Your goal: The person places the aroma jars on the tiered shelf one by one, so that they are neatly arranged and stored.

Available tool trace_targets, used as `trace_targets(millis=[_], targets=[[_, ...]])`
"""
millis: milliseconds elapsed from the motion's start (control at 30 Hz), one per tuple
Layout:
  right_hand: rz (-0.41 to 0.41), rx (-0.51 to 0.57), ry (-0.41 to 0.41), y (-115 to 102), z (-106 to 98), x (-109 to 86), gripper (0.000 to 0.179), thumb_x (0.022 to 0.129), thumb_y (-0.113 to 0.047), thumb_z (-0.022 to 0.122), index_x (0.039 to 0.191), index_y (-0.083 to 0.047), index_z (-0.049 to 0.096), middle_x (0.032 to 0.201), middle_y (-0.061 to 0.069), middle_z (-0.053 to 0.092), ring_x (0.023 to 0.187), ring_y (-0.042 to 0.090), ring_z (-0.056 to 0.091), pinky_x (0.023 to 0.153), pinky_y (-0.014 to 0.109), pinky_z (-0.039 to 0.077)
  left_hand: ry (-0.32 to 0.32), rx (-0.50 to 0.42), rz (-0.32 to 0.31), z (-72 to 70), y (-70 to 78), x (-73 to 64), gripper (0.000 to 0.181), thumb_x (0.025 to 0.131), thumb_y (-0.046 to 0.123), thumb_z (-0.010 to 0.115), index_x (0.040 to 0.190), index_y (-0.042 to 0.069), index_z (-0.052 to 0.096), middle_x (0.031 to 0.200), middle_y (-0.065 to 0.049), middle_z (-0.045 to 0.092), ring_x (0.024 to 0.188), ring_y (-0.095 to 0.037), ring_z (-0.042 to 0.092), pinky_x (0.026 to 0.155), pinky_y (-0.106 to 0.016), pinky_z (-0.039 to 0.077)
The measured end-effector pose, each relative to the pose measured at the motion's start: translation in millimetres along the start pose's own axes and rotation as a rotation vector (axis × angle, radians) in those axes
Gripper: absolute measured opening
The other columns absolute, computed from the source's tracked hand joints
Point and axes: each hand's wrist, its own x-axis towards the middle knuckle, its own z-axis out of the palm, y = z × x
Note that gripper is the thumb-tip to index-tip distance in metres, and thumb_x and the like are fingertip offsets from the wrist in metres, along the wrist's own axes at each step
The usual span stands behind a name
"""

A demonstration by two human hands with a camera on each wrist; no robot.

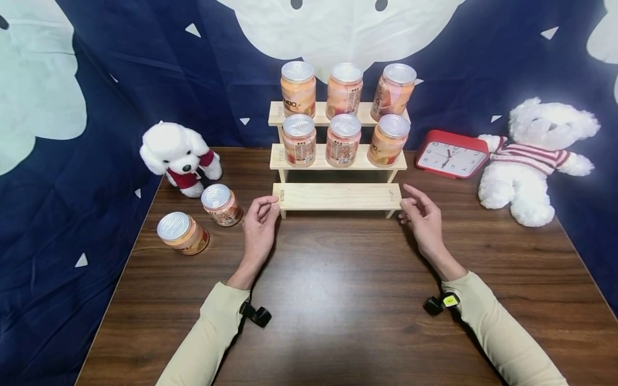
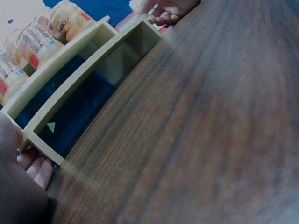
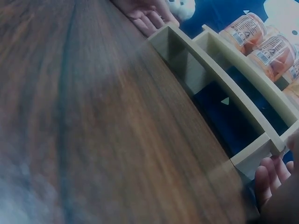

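A stepped wooden display rack [image 1: 338,197] stands on the table, its lowest tier bare on top. The left hand [image 1: 260,222] is at that tier's left end, thumb against the board end and fingers bent below it; in the left wrist view its fingers [image 2: 39,169] lie beside the end leg. At the opposite end, the right hand [image 1: 424,222] holds the board end between thumb and fingers, its index finger reaching past the back corner. Beneath the board's overhang, right-hand fingers [image 3: 267,176] show in the right wrist view. Several lidded fruit jars [image 1: 344,140] fill the upper two tiers.
Left of the rack are two more jars, one nearer the rack [image 1: 222,205] and one farther out [image 1: 183,234]. A white plush dog [image 1: 178,153] sits behind them. To the right are a red clock [image 1: 453,154] and a white teddy bear [image 1: 536,161]. A blue curtain hangs behind.
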Motion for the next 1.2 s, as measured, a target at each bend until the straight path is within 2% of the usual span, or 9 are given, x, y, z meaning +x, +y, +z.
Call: trace_targets(millis=[200,433,600,867,933,1033,1200], targets=[[-0.002,-0.018,-0.013,1.1,-0.1,0.8,0.04,0.11,0.001,0.064,0.148,0.009,0.063,0.082,-0.005,0.07,0.065,0.007,0.064,0.06,0.018,0.056,-0.004,-0.002,0.01,-0.9,0.3,-1.0,0.02,0.109,0.003,0.069,0.125,-0.009,0.069,0.131,-0.027,0.076,0.119,-0.011,0.072,0.104,-0.02,0.056],[-0.008,-0.042,-0.032,0.1,0.0,0.3,0.039,0.11,-0.001,0.065,0.149,0.007,0.064,0.082,-0.007,0.072,0.065,0.007,0.064,0.062,0.018,0.056,-0.003,-0.012,0.029,-1.7,0.3,-1.4,0.019,0.108,0.001,0.069,0.124,-0.01,0.069,0.129,-0.028,0.076,0.117,-0.007,0.073,0.102,-0.02,0.057],[-0.004,-0.072,-0.041,-0.7,-0.4,0.0,0.04,0.11,-0.001,0.066,0.149,0.005,0.065,0.082,-0.007,0.073,0.065,0.006,0.065,0.063,0.017,0.057,0.0,-0.017,0.034,-1.5,0.7,-1.6,0.018,0.109,0.001,0.069,0.123,-0.008,0.071,0.127,-0.028,0.077,0.117,-0.012,0.074,0.101,-0.021,0.058],[-0.005,-0.095,-0.057,-1.3,-0.8,0.5,0.04,0.11,-0.002,0.066,0.149,0.004,0.065,0.081,-0.005,0.072,0.066,0.006,0.065,0.062,0.017,0.056,0.041,-0.073,0.052,1.3,2.0,-3.2,0.022,0.107,-0.003,0.068,0.127,-0.012,0.067,0.131,-0.029,0.073,0.115,-0.011,0.071,0.102,-0.021,0.057],[-0.004,-0.098,-0.059,-1.3,-0.5,0.8,0.04,0.11,-0.002,0.066,0.15,0.004,0.065,0.082,-0.005,0.072,0.066,0.006,0.065,0.063,0.017,0.056,0.053,-0.085,0.063,1.5,3.1,-3.2,0.025,0.107,-0.003,0.069,0.13,-0.013,0.065,0.134,-0.029,0.071,0.118,-0.015,0.07,0.102,-0.02,0.057],[-0.001,-0.115,-0.062,-0.9,-0.2,1.1,0.04,0.11,-0.003,0.066,0.15,0.003,0.065,0.082,-0.005,0.072,0.067,0.006,0.065,0.063,0.017,0.057,0.054,-0.056,0.091,1.3,5.8,-2.8,0.027,0.107,-0.003,0.069,0.132,-0.012,0.064,0.141,-0.028,0.068,0.127,-0.024,0.068,0.104,-0.022,0.056],[0.001,-0.135,-0.065,-1.1,-0.5,0.6,0.04,0.111,-0.004,0.066,0.15,0.003,0.065,0.083,-0.006,0.072,0.068,0.005,0.066,0.064,0.018,0.058,0.039,0.042,0.169,-0.7,14.1,-2.0,0.029,0.106,-0.002,0.071,0.133,-0.008,0.065,0.152,-0.028,0.063,0.137,-0.037,0.065,0.114,-0.04,0.055]])
